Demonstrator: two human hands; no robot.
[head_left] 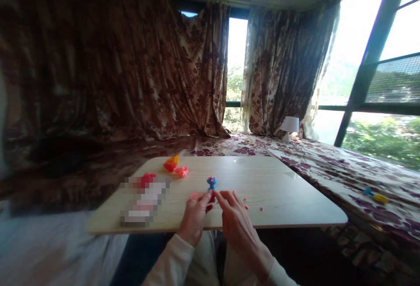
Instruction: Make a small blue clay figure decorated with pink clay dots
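Note:
A small blue clay figure (pixel 211 183) with pink dots on top stands up just beyond my fingertips, over the near middle of the table. My left hand (pixel 194 216) is closed, its thumb and fingers pinching the figure low down near its base. From the other side my right hand (pixel 236 216) reaches in, index finger stretched out and its tip at the lower part of the figure. The other right fingers lie apart over the tabletop, and the right thumb is hidden. Several tiny pink clay balls (pixel 246 207) are scattered right of my right hand.
The pale wooden table (pixel 295 198) has rounded corners. Orange and pink crumpled wrappers (pixel 175 166) lie at its back left, near a red lump (pixel 147 180) and a blurred-out item (pixel 146 203). Blue and yellow pieces (pixel 377 195) rest on the flowered cloth, and a white lamp (pixel 289 125) stands behind.

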